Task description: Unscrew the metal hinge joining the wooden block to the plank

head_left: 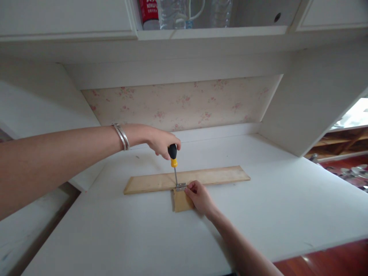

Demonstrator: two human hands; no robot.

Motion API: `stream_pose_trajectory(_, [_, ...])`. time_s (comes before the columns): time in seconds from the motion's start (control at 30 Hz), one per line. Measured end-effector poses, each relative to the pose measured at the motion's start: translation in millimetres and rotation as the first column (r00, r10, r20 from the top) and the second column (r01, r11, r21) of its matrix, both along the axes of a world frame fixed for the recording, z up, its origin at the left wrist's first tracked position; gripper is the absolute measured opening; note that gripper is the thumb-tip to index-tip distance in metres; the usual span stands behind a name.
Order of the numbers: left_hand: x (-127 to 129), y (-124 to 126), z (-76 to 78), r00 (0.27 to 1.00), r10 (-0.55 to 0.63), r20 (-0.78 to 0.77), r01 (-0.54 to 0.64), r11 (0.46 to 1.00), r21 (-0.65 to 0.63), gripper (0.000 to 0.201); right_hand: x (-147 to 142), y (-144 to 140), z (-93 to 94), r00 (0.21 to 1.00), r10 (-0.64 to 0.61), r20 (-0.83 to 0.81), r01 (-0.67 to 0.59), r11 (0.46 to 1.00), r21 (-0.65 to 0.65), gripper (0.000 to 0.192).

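My left hand (161, 141) grips the black-and-yellow handle of a screwdriver (173, 160), held upright with its tip down on a small metal hinge (181, 186). The hinge sits where a long wooden strip (207, 176) meets a short wooden piece (181, 201) on the white desk (258, 207). My right hand (199, 197) rests on the short piece, fingertips pressed against the hinge's right end. A silver bangle circles my left wrist.
A floral-papered back panel (184, 103) and white side walls enclose the desk alcove. On the shelf above stand a red-labelled bottle (148, 13) and clear plastic bottles (221, 11). A red floor with metal items lies at right.
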State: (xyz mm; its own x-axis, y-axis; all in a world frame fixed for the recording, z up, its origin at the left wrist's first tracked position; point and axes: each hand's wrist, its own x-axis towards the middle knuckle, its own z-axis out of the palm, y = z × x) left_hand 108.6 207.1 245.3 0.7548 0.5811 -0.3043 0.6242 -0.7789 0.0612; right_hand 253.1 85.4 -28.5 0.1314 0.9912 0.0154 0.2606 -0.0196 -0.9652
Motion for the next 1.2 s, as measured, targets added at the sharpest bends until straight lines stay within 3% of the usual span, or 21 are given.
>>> stream_pose_trajectory(0.1, [2.1, -0.1, 3.6, 0.998, -0.035, -0.057, 0.033, 0.998, -0.046, 0.036, 0.0, -0.3, 1.4, 1.0, -0.005, -0.011, 0.005, 1.0, -0.001, 0.02])
stream_pose_trajectory(0.23, [5.7, -2.8, 5.6, 0.991, 0.067, -0.112, -0.057, 0.995, 0.088, 0.046, -0.4, -0.2, 1.9, 1.0, -0.012, -0.019, 0.012, 1.0, -0.017, 0.02])
stream_pose_trajectory(0.4, [3.3, -4.9, 7.0, 0.999, -0.036, -0.017, 0.035, 0.999, -0.041, 0.046, 0.9, -1.2, 1.9, 1.0, -0.003, 0.0, 0.003, 1.0, -0.001, 0.019])
stream_pose_trajectory(0.47, [3.1, -6.1, 8.3, 0.998, -0.047, -0.036, 0.046, 0.999, -0.028, 0.041, 0.8, -1.8, 3.4, 1.0, -0.012, -0.005, 0.012, 1.0, 0.005, 0.018])
stream_pose_trajectory(0.57, [4.7, -8.9, 9.4, 0.991, 0.052, -0.125, -0.042, 0.996, 0.081, 0.044, 0.0, -1.9, 5.4, 1.0, -0.025, -0.015, 0.025, 1.0, -0.003, 0.018])
stream_pose_trajectory(0.63, [5.3, -10.0, 8.6, 0.985, 0.107, -0.136, -0.096, 0.992, 0.081, 0.051, -0.2, -1.5, 5.3, 1.0, -0.02, -0.017, 0.02, 1.0, -0.009, 0.019])
stream_pose_trajectory(0.8, [3.3, -6.2, 3.7, 0.999, -0.038, -0.015, 0.037, 0.997, -0.063, 0.055, 1.2, -0.6, 2.7, 1.0, 0.012, 0.002, -0.012, 1.0, 0.006, 0.017])
stream_pose_trajectory(0.9, [3.6, -4.4, 3.0, 1.0, 0.004, -0.021, -0.005, 1.0, -0.014, 0.04, 1.4, -1.0, 3.1, 1.0, 0.01, 0.001, -0.01, 1.0, -0.002, 0.018])
stream_pose_trajectory(1.0, [4.3, -5.1, 3.7, 0.997, 0.077, -0.028, -0.076, 0.996, 0.049, 0.044, 0.9, -1.9, 5.4, 1.0, -0.001, -0.014, 0.001, 1.0, -0.005, 0.019])
stream_pose_trajectory(1.2, [4.3, -6.1, 5.5, 0.999, -0.035, -0.033, 0.035, 0.999, -0.011, 0.048, 0.8, -2.8, 7.7, 1.0, -0.009, -0.015, 0.009, 1.0, -0.015, 0.018])
